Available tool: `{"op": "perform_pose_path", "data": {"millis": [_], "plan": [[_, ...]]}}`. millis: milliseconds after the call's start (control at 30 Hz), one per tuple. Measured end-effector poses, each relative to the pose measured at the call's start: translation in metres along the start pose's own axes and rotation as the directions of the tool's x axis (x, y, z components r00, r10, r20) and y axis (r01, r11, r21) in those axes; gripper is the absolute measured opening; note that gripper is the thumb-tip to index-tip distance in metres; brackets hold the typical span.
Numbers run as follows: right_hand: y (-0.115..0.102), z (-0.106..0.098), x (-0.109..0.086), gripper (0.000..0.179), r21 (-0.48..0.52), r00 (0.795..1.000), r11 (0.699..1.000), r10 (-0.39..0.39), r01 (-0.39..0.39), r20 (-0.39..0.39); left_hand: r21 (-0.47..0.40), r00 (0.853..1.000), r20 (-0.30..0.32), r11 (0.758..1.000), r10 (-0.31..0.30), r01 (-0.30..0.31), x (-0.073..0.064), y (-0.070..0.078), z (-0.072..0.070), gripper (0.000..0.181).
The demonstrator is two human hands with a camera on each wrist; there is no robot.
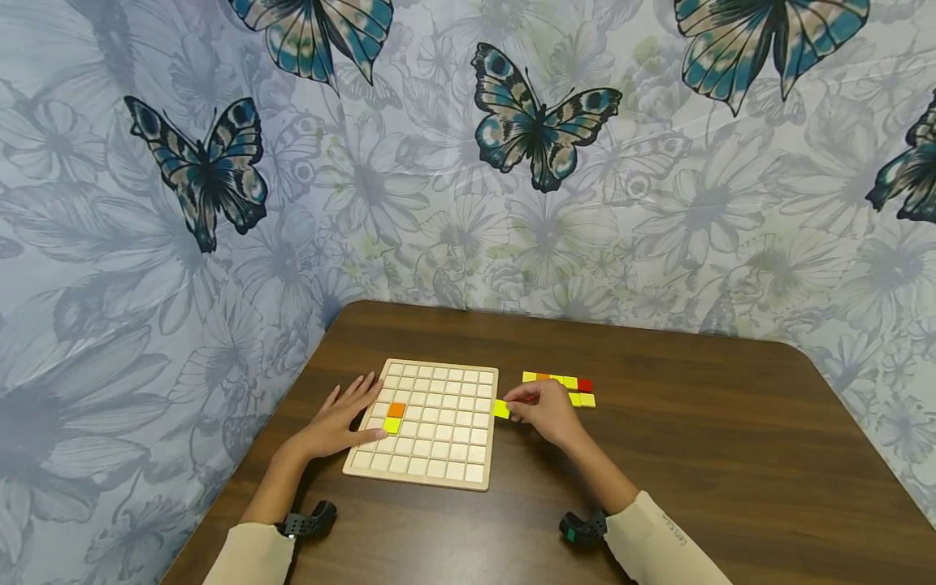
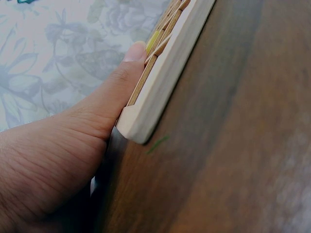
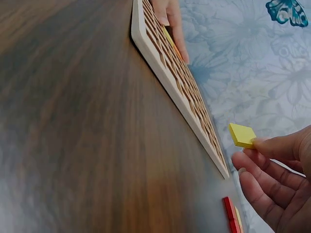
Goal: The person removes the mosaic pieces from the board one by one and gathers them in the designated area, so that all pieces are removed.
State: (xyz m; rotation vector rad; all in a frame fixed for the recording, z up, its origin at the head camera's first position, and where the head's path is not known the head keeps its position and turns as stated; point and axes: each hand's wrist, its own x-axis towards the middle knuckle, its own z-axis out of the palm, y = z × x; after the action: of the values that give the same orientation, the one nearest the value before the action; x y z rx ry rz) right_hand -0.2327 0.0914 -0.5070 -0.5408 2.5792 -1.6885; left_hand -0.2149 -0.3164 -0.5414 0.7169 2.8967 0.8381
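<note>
A pale wooden grid board (image 1: 439, 422) with square cells lies on the table. In its left part sit an orange tile (image 1: 396, 409) and, just below it, a yellow tile (image 1: 392, 425). My left hand (image 1: 342, 422) rests on the board's left edge with fingers spread, thumb beside the yellow tile. My right hand (image 1: 544, 410) pinches another yellow tile (image 3: 242, 135) between thumb and fingertip, at the board's right edge. Behind that hand are two rows of tiles, mostly yellow, with a red tile (image 1: 584, 385) at one end; the hand hides part of them.
The brown wooden table (image 1: 658, 439) extends right of the tile rows and in front of the board. Behind it hangs a backdrop (image 1: 424, 203) with butterflies and flowers. Black wrist straps (image 1: 310, 520) sit on both wrists.
</note>
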Motion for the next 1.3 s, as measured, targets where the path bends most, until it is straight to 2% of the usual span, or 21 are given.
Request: {"op": "perform_pose_path", "data": {"millis": [133, 500, 800, 1000, 1300], "plan": [[0.003, -0.005, -0.001, 0.004, 0.011, 1.0, 1.0, 0.006, -0.006, -0.004, -0.001, 1.0, 0.003, 1.0, 0.001, -0.001, 0.0, 0.0, -0.001, 0.094], [0.011, -0.016, -0.002, 0.006, -0.074, 0.999, 0.997, 0.036, -0.037, -0.014, -0.019, 0.999, -0.02, 0.999, 0.026, -0.027, -0.001, 0.002, 0.001, 0.094], [0.018, -0.024, 0.0, 0.006, -0.099, 0.996, 0.992, 0.079, -0.082, -0.038, -0.002, 1.0, 0.003, 1.0, 0.001, -0.001, 0.001, 0.002, 0.0, 0.095], [0.022, -0.026, 0.001, 0.01, -0.114, 0.994, 0.988, 0.098, -0.102, -0.038, -0.003, 1.0, 0.001, 1.0, 0.001, -0.001, -0.001, 0.003, -0.001, 0.094], [0.025, -0.028, 0.0, 0.007, -0.131, 0.991, 0.982, 0.133, -0.134, -0.021, -0.002, 1.0, -0.004, 1.0, 0.007, -0.007, 0.0, 0.003, -0.001, 0.094]]}}
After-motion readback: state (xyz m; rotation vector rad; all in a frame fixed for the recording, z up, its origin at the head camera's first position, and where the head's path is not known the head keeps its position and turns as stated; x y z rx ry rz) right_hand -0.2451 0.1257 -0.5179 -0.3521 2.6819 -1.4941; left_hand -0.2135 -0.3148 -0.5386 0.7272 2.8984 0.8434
